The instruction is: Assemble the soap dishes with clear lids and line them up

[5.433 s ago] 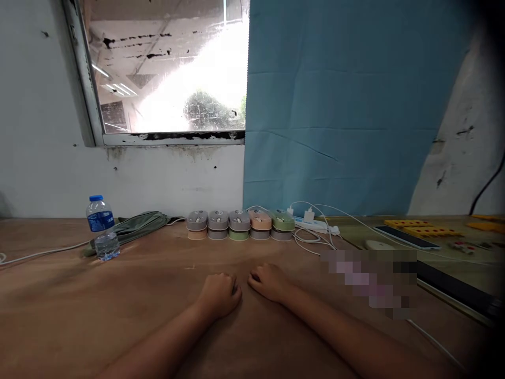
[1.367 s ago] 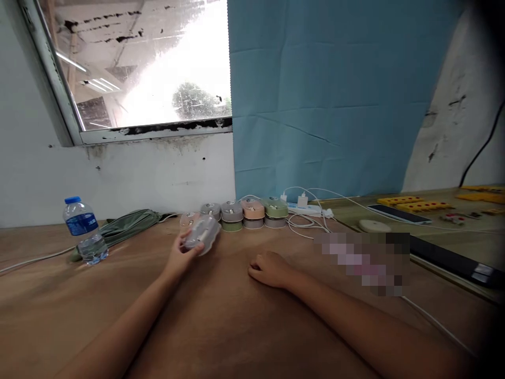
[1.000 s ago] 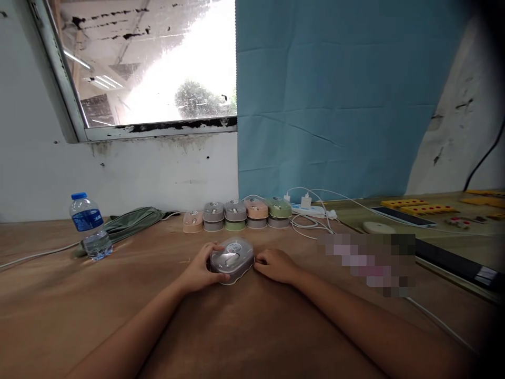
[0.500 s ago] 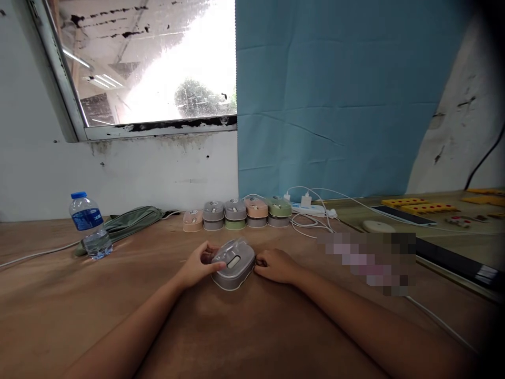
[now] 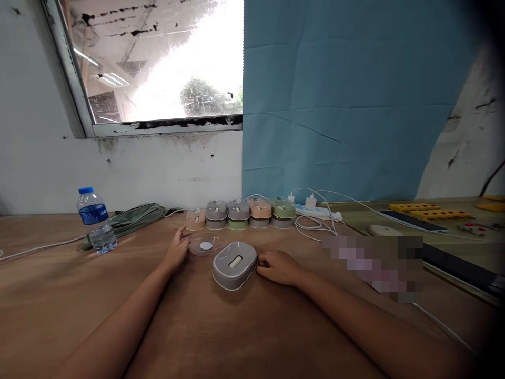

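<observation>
A grey rounded lunch box (image 5: 235,266) with a pale oval inset in its top sits on the table before me. Left of it, my left hand (image 5: 178,248) grips the edge of a clear plastic lid (image 5: 218,243) bearing a white round sticker. That lid is low over the table or on it; I cannot tell which. My right hand (image 5: 277,267) rests curled into a loose fist, its knuckles against the right side of the box.
Along the wall stand several stacked boxes (image 5: 259,209) in pink, grey and green. At left are a water bottle (image 5: 97,221) and a folded green umbrella-like bundle (image 5: 136,221). A power strip (image 5: 315,211) with white cables, a phone (image 5: 412,221) and a blurred patch lie at right.
My left hand has taken the clear lid off the grey box and carried it to the left. The right hand stays against the box. The view has shifted slightly.
</observation>
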{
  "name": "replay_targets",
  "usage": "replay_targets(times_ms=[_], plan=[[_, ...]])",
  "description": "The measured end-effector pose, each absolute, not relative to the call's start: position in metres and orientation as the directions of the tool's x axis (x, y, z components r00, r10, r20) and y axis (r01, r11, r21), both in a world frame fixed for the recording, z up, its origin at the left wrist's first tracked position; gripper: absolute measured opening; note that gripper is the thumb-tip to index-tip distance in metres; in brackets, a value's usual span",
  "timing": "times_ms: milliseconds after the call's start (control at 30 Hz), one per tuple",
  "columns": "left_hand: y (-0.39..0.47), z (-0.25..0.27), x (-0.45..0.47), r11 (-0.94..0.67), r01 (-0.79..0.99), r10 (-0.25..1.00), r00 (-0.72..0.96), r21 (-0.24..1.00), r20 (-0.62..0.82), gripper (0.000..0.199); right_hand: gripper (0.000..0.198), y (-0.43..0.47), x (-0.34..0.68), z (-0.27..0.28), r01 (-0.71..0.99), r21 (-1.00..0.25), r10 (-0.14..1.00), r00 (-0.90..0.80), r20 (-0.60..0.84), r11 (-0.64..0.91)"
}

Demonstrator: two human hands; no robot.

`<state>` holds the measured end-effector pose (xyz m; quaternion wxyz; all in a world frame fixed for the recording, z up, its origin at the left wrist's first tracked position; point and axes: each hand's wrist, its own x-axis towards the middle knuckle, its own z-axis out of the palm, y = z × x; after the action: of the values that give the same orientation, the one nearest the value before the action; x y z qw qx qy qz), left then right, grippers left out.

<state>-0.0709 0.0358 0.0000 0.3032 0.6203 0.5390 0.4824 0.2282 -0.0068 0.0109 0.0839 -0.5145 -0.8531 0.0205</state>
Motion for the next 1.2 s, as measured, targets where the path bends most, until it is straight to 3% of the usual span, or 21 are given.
replay_targets(times_ms=[67,167,233,300,567,833,1200], plan=[[0.036,0.003,-0.081,-0.254,0.478,0.951,-0.037,0.841,0.308,0.046,0.019,-0.007,0.228,0.011,0.876,-0.120,0.883,-0.454,0.118,0.467],[0.027,0.012,-0.094,-0.424,0.597,0.905,0.253,0.681,0.342,0.032,0.020,-0.008,0.228,0.011,0.877,-0.120,0.884,-0.452,0.118,0.465],[0.019,0.018,-0.098,-0.523,0.634,0.849,0.446,0.570,0.283,0.029,0.020,-0.008,0.228,0.011,0.878,-0.122,0.885,-0.450,0.120,0.463],[0.014,0.023,-0.100,-0.541,0.680,0.833,0.515,0.495,0.202,0.028,0.020,-0.008,0.228,0.011,0.879,-0.123,0.886,-0.447,0.120,0.460],[0.019,0.027,-0.133,-0.360,0.887,0.932,0.324,0.290,0.165,0.021,0.020,-0.008,0.228,0.012,0.873,-0.119,0.880,-0.461,0.117,0.473],[0.034,0.004,-0.167,-0.022,0.985,0.945,-0.035,0.172,0.324,0.031,0.021,-0.009,0.227,0.012,0.877,-0.117,0.883,-0.455,0.113,0.467],[0.070,-0.005,-0.148,0.060,0.997,0.927,-0.076,0.055,0.368,0.035,0.021,-0.008,0.226,0.010,0.887,-0.089,0.889,-0.443,0.111,0.453]])
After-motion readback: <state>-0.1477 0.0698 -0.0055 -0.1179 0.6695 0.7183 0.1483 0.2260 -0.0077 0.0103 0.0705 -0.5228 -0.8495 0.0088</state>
